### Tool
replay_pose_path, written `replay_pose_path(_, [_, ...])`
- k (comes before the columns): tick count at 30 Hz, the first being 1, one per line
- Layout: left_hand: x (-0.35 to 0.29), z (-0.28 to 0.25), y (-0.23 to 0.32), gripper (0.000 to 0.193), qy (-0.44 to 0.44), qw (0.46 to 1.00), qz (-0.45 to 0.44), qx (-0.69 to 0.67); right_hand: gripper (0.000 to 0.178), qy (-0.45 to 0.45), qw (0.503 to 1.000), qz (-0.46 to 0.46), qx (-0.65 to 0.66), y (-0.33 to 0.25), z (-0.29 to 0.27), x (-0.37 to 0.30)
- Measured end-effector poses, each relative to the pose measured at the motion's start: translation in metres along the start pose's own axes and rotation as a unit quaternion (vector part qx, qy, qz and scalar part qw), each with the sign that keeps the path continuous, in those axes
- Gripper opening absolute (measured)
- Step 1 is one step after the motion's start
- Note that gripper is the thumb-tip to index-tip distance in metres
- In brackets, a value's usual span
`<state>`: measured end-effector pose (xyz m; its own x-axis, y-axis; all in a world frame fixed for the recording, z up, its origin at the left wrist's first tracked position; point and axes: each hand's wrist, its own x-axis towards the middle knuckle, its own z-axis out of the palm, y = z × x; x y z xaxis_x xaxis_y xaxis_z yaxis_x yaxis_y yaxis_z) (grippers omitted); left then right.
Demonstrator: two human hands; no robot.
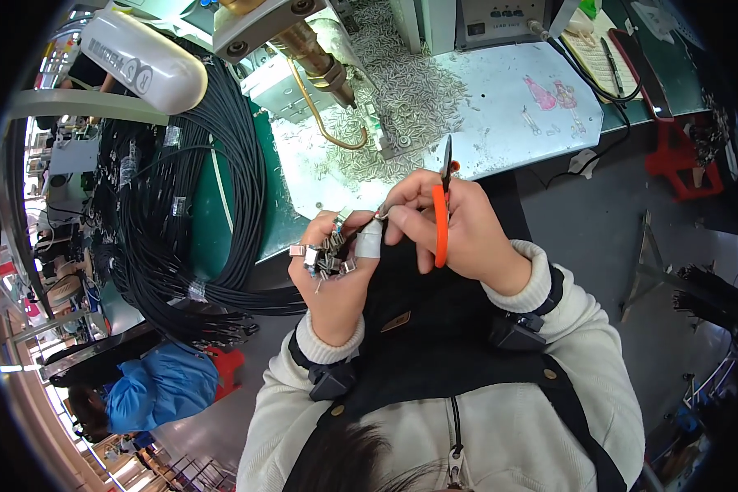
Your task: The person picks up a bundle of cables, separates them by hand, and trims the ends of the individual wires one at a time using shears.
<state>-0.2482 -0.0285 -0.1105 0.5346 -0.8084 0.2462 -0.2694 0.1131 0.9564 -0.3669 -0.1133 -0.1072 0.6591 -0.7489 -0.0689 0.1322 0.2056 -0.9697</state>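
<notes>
My left hand (pixel 336 293) is closed around a bunch of cable ends with metal connectors (pixel 330 257) that stick up out of the fist. White tape (pixel 369 243) wraps its thumb. In my right hand (pixel 477 238) sits a pair of orange-handled scissors (pixel 440 225), blades pointing away from me. The same hand's thumb and forefinger meet the left thumb tip at small thin wires (pixel 380 216), too fine to make out fully. Black cables (pixel 271 302) run from the left hand toward the coil at the left.
A big coil of black cable (pixel 242 172) lies on the green table at left. Ahead, a machine head (pixel 324 74) with a bent brass tube stands over a metal plate (pixel 500 123) strewn with small metal bits (pixel 410 90). Red stools and another person in blue (pixel 160 385) are nearby.
</notes>
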Motion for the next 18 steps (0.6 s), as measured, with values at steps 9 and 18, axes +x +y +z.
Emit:
replay_pose_path(9, [0.002,-0.006,0.001,0.020,-0.059,0.994,0.021,0.091,0.009,0.052,0.981,-0.151,-0.107,0.016,0.006,-0.004])
replay_pose_path(18, [0.011,-0.013,0.008,0.015,-0.079,0.931,-0.279,-0.223,0.012,0.016,0.990,-0.136,-0.028,0.017,0.002,-0.002])
